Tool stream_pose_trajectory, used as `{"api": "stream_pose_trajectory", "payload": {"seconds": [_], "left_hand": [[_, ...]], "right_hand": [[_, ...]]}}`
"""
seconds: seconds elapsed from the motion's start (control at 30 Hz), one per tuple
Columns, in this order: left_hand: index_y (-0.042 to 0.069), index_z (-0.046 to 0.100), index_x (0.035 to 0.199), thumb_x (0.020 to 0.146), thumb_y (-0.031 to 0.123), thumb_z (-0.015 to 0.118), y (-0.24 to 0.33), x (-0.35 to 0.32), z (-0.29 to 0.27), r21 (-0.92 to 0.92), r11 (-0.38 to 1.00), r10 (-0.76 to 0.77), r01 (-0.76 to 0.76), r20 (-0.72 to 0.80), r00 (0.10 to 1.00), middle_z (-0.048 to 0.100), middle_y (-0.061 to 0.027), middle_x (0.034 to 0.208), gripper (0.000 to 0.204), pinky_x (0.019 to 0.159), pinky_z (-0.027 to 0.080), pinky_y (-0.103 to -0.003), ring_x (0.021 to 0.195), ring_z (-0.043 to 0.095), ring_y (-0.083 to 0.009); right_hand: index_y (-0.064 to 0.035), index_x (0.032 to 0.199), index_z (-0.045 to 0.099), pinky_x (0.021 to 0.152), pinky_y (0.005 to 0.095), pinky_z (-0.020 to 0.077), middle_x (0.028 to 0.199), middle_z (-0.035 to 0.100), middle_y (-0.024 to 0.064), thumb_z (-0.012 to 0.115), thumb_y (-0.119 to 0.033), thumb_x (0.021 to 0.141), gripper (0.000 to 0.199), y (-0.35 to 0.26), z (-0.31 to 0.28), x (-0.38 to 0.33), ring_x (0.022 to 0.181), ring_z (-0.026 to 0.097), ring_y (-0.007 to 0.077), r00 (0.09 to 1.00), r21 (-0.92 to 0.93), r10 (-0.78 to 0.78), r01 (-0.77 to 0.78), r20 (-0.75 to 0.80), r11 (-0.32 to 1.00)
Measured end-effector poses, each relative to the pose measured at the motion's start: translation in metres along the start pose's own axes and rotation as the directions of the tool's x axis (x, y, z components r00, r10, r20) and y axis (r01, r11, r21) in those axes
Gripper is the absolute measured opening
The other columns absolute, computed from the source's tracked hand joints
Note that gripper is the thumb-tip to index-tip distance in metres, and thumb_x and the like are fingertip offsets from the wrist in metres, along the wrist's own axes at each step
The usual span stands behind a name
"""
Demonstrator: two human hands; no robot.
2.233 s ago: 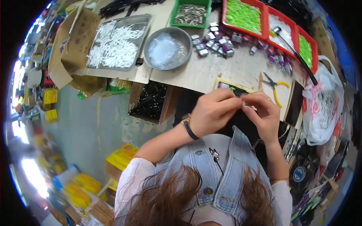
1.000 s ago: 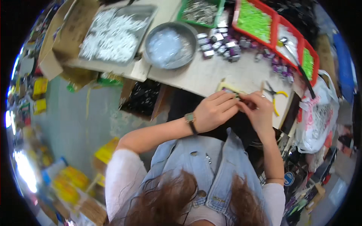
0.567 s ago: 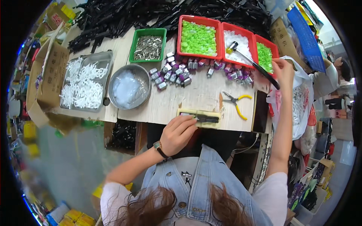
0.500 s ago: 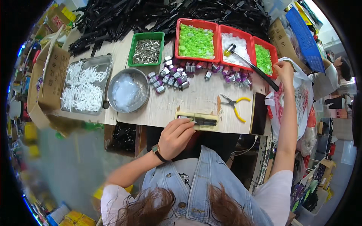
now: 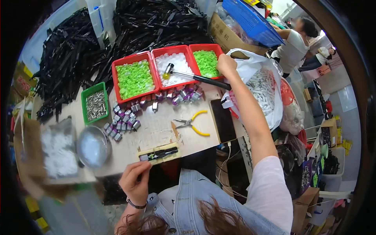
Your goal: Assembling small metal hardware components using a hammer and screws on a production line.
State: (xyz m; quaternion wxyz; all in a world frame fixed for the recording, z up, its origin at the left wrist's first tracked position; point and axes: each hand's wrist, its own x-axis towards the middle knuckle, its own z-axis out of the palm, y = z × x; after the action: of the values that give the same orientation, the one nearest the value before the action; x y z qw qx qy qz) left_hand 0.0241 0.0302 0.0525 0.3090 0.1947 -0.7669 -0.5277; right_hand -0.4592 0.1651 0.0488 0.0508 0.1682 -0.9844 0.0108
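Observation:
My left hand [image 5: 135, 182] is just in front of the left end of a cream fixture block [image 5: 172, 155], thumb and fingertips pinched together. What they hold, if anything, is too small to make out. A black part assembly [image 5: 162, 153] with a motor at its left end and small green pieces lies in the block. My right hand [image 5: 228, 65] reaches to the right edge of a red bin of green plastic pieces [image 5: 206, 62], fingers curled; whatever is between them is hidden. A hammer [image 5: 196, 76] with a yellow-faced head lies across the bins, its black handle below my right hand.
Small motors [image 5: 122, 121] lie scattered before the bins. Yellow-handled pliers [image 5: 192, 123] and a dark phone [image 5: 222, 120] lie right of the block. A plastic bag [image 5: 260, 92] of pale parts hangs at the right. Black parts [image 5: 156, 27] are heaped behind. Another person [image 5: 294, 45] stands beyond.
My view has turned to the right. My left hand has drawn back off the fixture, uncovering the assembly. My right hand has moved from beside the bag to the green pieces' bin edge.

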Motion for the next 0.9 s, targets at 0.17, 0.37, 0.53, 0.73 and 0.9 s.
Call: {"api": "stream_pose_trajectory", "payload": {"seconds": [0.17,0.37,0.53,0.73,0.9], "left_hand": [[-0.005,0.067,0.091,0.079,-0.015,0.065,-0.001,-0.001,0.003,-0.23,0.964,-0.105,0.129,0.114,0.988,0.064,-0.013,0.091,0.015,0.075,0.054,-0.027,0.083,0.064,-0.0188],[-0.002,0.069,0.094,0.084,0.006,0.072,0.012,0.002,0.002,-0.561,0.731,-0.306,0.388,0.239,0.922,0.068,-0.0047,0.083,0.014,0.067,0.052,-0.021,0.075,0.064,-0.0074],[-0.004,0.067,0.09,0.083,0.003,0.072,0.017,0.005,0.009,-0.739,0.505,-0.316,0.446,0.323,0.892,0.068,-0.0058,0.081,0.011,0.065,0.053,-0.023,0.072,0.065,-0.0102],[-0.003,0.064,0.088,0.084,0.003,0.071,0.015,-0.004,0.005,-0.729,0.458,-0.41,0.509,0.335,0.848,0.068,-0.0079,0.081,0.01,0.066,0.054,-0.023,0.072,0.065,-0.011],[-0.002,0.062,0.093,0.083,0.003,0.072,0.02,0.014,0.006,-0.572,0.488,-0.48,0.659,0.455,0.75,0.067,-0.0078,0.082,0.015,0.065,0.053,-0.024,0.072,0.065,-0.0124]], "right_hand": [[0.0023,0.074,0.066,0.06,0.0499,0.0503,0.078,0.067,0.0249,0.047,-0.021,0.088,0.033,0.039,0.035,0.03,0.068,0.067,0.0346,0.94,-0.104,-0.298,0.284,-0.164,0.953],[0.0027,0.096,0.062,0.072,0.0258,0.0526,0.084,0.068,0.0085,0.064,0.001,0.086,0.011,-0.106,-0.075,-0.232,0.074,0.066,0.0147,0.914,0.972,-0.406,0.109,-0.015,0.208],[0.0047,0.097,0.063,0.075,0.0243,0.0536,0.091,0.068,0.0113,0.066,0.012,0.079,0.019,-0.118,-0.067,-0.316,0.083,0.067,0.0153,0.855,0.986,-0.511,0.149,-0.09,0.075],[0.006,0.095,0.063,0.078,0.026,0.0539,0.093,0.068,0.0122,0.066,0.012,0.078,0.019,-0.125,-0.062,-0.326,0.086,0.067,0.0159,0.834,0.995,-0.545,0.097,-0.089,-0.013],[-0.0001,0.09,0.066,0.069,0.0291,0.0557,0.084,0.068,0.0117,0.072,0.008,0.071,0.021,-0.117,-0.055,-0.312,0.076,0.069,0.021,0.701,0.801,-0.563,0.589,-0.438,0.109]]}}
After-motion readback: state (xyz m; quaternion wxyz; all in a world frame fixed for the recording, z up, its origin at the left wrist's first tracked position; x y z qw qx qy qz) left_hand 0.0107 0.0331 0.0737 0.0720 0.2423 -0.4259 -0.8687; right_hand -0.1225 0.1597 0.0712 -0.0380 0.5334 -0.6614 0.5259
